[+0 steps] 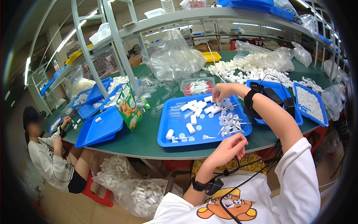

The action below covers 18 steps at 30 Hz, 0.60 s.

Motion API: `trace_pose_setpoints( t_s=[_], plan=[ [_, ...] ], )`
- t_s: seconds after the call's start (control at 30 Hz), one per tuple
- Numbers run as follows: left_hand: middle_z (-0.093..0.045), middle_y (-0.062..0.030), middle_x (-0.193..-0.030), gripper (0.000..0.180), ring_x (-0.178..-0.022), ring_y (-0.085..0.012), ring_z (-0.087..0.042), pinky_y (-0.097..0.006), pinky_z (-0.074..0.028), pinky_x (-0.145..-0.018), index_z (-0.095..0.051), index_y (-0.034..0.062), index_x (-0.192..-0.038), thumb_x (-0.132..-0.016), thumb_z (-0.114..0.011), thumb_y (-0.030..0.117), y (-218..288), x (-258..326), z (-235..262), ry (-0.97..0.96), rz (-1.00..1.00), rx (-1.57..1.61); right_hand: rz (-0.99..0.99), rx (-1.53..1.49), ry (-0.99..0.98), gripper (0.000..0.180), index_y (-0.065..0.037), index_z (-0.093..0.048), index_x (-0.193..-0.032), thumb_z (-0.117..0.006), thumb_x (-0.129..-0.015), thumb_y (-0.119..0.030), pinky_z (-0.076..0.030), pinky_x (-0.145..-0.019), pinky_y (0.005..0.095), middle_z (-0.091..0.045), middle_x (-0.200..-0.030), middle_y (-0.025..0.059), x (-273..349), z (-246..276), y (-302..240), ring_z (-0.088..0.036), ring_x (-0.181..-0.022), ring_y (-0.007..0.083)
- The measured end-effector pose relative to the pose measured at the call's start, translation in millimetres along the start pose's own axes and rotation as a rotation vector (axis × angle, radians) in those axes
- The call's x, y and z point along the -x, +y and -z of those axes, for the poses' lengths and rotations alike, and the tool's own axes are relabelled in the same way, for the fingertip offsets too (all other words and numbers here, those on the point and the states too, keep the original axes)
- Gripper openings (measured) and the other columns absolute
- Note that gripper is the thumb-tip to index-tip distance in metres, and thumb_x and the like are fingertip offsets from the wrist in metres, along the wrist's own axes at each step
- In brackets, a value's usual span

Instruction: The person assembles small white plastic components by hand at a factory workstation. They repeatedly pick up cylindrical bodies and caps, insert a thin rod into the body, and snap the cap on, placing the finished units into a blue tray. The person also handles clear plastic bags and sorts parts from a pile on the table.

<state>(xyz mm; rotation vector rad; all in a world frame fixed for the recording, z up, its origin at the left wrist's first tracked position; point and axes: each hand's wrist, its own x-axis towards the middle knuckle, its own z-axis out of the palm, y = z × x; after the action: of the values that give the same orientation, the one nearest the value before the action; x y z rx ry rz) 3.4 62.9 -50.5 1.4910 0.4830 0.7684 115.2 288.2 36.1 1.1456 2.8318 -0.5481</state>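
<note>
A blue tray (pixel 162 139) lies in front of me on the green table. In it are white cylindrical caps (pixel 193 120), clear tubes (pixel 178 111), translucent discs (pixel 199 127) and a heap of white thin-stemmed pieces with round discs (pixel 232 123). My right hand (pixel 223 91) reaches over the tray's far side, fingers pinched downward beside the white caps; what they hold, if anything, is hidden. My left hand (pixel 228 150) hovers at the tray's near edge, below the stemmed pieces. Its fingers are curled together, and I cannot make out anything between them.
Behind the tray stands a clear box (pixel 197 86) of red and white pieces. A green snack bag (pixel 128 106) and stacked blue trays (pixel 100 128) are to the left. White caps (pixel 257 69) pile up at the back; a metal shelf (pixel 209 14) spans above. A co-worker (pixel 52 153) sits far left.
</note>
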Motion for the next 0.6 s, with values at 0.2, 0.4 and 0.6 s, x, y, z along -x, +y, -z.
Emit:
trace_pose_setpoints(
  t_s=[0.2,0.4,0.6],
  plan=[
    [-0.054,-0.0039,-0.071,0.018,-0.064,-0.0085,-0.054,-0.022,-0.045,-0.056,-0.047,0.0028,-0.103,-0.096,-0.042,0.018,5.0,-1.0,-3.3,-0.001,-0.016,0.055,0.001,-0.114,0.081,0.028,-0.001,-0.064,-0.1,-0.064,-0.072,-0.006,-0.049,-0.07,0.0267,-0.068,-0.087,0.006,17.0,17.5,0.1,-0.063,-0.078,0.0134],
    [-0.052,-0.003,-0.067,0.015,-0.058,-0.0084,-0.05,-0.021,-0.04,-0.053,-0.047,0.0024,-0.104,-0.095,-0.043,0.013,13.7,8.4,-17.2,0.073,-0.234,0.108,0.102,-0.092,0.138,0.028,-0.004,-0.065,-0.098,-0.066,-0.071,-0.011,-0.048,-0.07,0.0316,-0.067,-0.086,0.0083,74.0,34.6,-39.5,-0.062,-0.078,0.0179],
    [-0.051,-0.0054,-0.076,0.025,-0.061,-0.012,-0.05,-0.023,-0.042,-0.054,-0.043,0.0027,-0.114,-0.09,-0.047,0.007,16.0,17.8,-11.6,0.741,-0.576,0.037,0.393,-0.07,0.396,0.014,-0.003,-0.062,-0.092,-0.063,-0.079,-0.008,-0.046,-0.076,0.033,-0.066,-0.084,0.0089,161.2,26.2,-116.7,-0.06,-0.084,0.0225]
  ],
)
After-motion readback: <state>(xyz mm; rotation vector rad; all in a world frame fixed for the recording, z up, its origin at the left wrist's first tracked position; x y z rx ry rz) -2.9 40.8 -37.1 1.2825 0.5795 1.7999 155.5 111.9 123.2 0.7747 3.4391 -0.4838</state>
